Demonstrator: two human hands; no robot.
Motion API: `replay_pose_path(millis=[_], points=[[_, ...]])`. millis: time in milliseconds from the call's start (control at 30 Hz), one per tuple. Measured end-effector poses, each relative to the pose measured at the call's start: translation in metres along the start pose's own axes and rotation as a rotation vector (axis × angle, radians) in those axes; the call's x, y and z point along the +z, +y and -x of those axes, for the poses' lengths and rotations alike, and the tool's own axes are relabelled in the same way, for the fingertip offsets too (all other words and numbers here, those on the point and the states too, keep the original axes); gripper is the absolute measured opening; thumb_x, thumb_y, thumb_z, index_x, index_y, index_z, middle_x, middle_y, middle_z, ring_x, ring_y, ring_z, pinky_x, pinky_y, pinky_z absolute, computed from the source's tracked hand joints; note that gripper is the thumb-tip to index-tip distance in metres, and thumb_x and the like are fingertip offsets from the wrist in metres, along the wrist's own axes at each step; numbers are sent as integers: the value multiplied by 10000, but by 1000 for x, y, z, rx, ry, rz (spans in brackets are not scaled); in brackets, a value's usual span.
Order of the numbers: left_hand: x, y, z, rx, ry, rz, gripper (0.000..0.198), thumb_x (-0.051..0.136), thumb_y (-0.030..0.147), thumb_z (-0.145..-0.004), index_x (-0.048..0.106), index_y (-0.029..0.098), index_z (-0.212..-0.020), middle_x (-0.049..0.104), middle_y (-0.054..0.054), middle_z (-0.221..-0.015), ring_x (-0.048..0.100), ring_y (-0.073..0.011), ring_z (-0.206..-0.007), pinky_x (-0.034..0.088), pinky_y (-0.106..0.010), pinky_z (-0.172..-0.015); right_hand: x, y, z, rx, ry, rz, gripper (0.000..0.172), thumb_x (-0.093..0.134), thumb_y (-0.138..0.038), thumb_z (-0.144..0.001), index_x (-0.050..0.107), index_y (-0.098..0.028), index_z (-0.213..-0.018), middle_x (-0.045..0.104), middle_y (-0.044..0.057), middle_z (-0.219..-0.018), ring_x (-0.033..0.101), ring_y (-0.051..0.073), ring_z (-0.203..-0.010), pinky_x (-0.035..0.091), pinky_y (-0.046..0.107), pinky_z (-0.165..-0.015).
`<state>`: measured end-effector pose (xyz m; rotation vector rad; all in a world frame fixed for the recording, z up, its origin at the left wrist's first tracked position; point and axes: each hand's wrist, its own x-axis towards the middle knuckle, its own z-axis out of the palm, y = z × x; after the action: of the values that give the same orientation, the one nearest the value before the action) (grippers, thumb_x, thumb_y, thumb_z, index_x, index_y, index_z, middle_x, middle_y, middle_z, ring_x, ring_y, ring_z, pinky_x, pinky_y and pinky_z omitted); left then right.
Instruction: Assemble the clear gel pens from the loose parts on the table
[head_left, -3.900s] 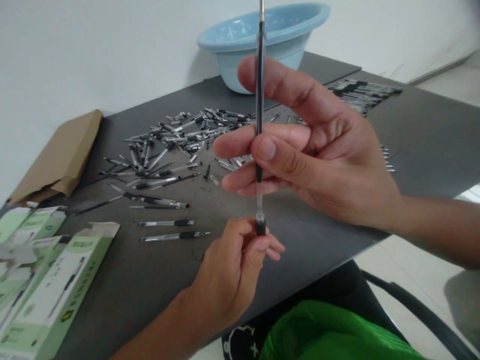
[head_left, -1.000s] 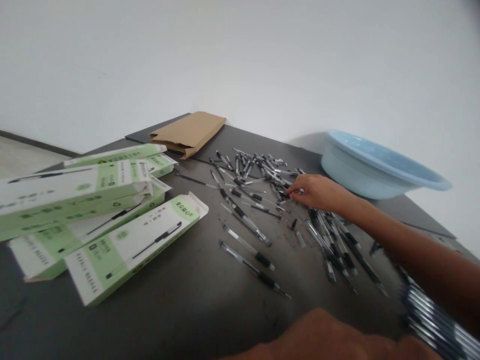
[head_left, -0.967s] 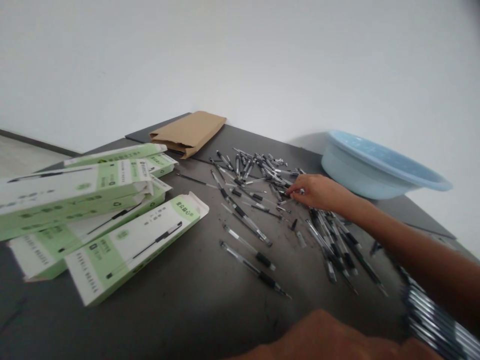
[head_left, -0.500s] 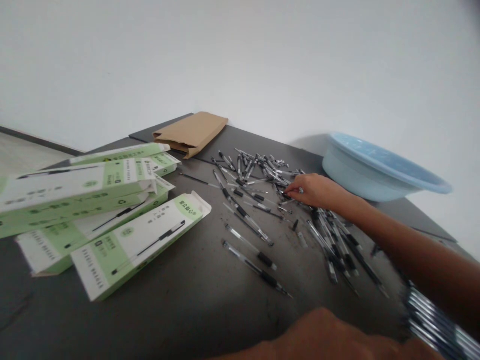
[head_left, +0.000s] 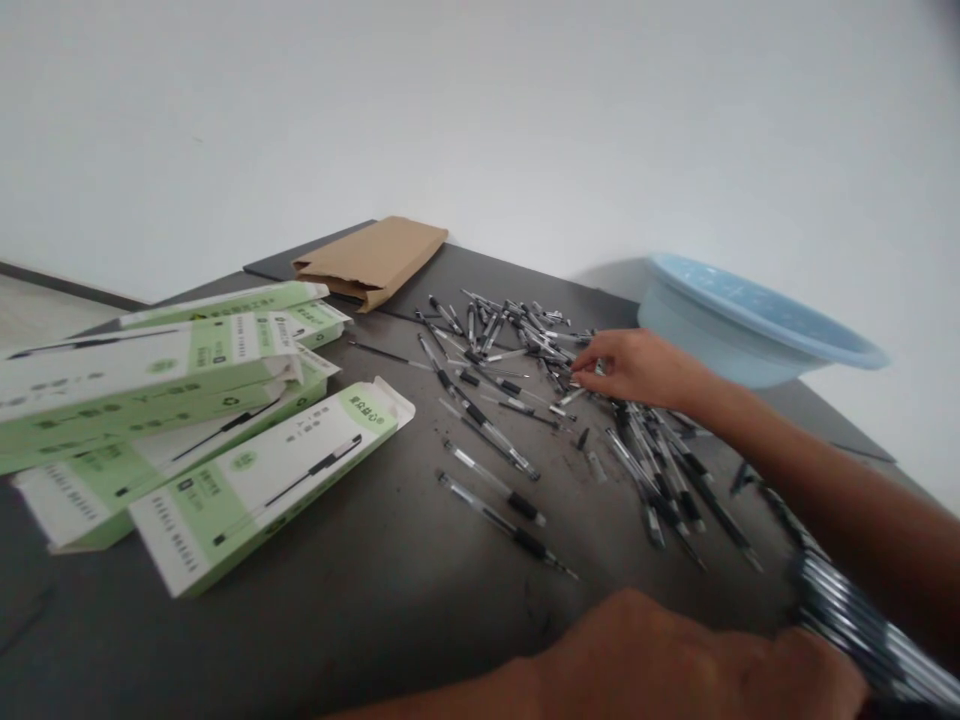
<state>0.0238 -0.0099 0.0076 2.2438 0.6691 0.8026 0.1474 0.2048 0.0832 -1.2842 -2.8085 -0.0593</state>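
At the bottom edge my left hand (head_left: 675, 655) is closed in a fist around a bundle of clear-barrelled pens (head_left: 862, 615), which sticks out to the right. My right hand (head_left: 634, 368) reaches across to the loose pile of pens (head_left: 525, 330), thumb and fingertips bent together right at it. What lies between those fingertips is too small to make out. Under my right wrist lies another cluster of pens (head_left: 660, 465) with black grips. Two single pens (head_left: 506, 525) lie nearer to me, side by side.
Green and white pen boxes (head_left: 274, 480) are stacked on the left of the dark table (head_left: 360, 610). A brown paper envelope (head_left: 379, 258) lies at the back. At the back right, a light blue basin (head_left: 720, 335) stands tilted near the white wall (head_left: 480, 120). A small loose cap (head_left: 583, 438) lies mid-table.
My right fingertips have lifted slightly from the pens and are a little more apart. My left hand and its bundle have shifted slightly up into view. The whole view has moved slightly.
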Motion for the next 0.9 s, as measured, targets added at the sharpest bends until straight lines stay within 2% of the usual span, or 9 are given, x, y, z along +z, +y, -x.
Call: replay_pose_path(millis=[67,133,200,233,267,433,533,633,900], points=[[2,6,2,14,27,-32,358,568,569,-1014,659,231,-1093,775,-21,-670,710,-225,-468,376,-282,-311,-12,-11,24,58,68,-53,199,666,-327,-894,810,-211,-966,783,35,-842,699,177,-708,518,286,-690],[-3,10,6,45,147,-29,328,517,528,-1054,626,230,-1138,805,-44,-756,745,-240,-536,439,-309,-357,-23,-22,56,120,120,-164,171,660,-323,-894,775,-211,-953,748,9,-766,658,147,-632,499,261,-611],[-12,12,10,46,259,-30,296,428,473,-1116,584,223,-1143,812,-49,-809,778,-249,-632,525,-322,-465,-34,-33,94,176,151,-393,144,680,-326,-892,751,-210,-942,745,9,-763,637,137,-616,478,238,-545],[-15,12,12,120,276,-10,280,398,426,-1130,562,199,-1140,796,-51,-783,768,-239,-611,526,-319,-475,-38,-38,112,200,160,-511,137,696,-332,-891,744,-209,-930,752,15,-771,629,134,-608,469,231,-519],[-18,11,13,194,273,24,256,370,367,-1138,536,173,-1163,781,-50,-769,752,-223,-583,512,-309,-466,-42,-43,130,218,172,-622,129,716,-332,-886,741,-208,-915,762,24,-778,630,133,-607,468,226,-505],[-16,6,13,182,216,83,146,389,307,-1135,472,199,-1186,726,14,-738,716,-169,-549,515,-269,-521,-47,-51,192,213,297,-881,67,832,-238,-814,772,-211,-826,766,36,-741,654,134,-605,483,220,-485],[-14,6,14,147,186,66,100,399,298,-1132,468,231,-1157,685,45,-715,697,-146,-547,515,-241,-530,-43,-47,208,168,351,-957,132,915,-220,-758,800,-217,-822,754,24,-728,639,117,-590,460,209,-460],[-15,6,14,114,158,65,80,407,293,-1131,467,244,-1149,648,59,-700,671,-126,-536,505,-214,-518,-40,-44,213,87,374,-1044,173,944,-196,-739,839,-232,-872,775,18,-757,680,121,-636,514,213,-509],[-17,7,15,62,116,23,57,452,249,-1110,473,251,-1162,569,93,-650,597,-91,-486,441,-180,-483,-43,-41,219,-103,367,-997,219,864,-117,-841,851,-188,-1048,818,34,-928,733,107,-791,564,201,-652]])
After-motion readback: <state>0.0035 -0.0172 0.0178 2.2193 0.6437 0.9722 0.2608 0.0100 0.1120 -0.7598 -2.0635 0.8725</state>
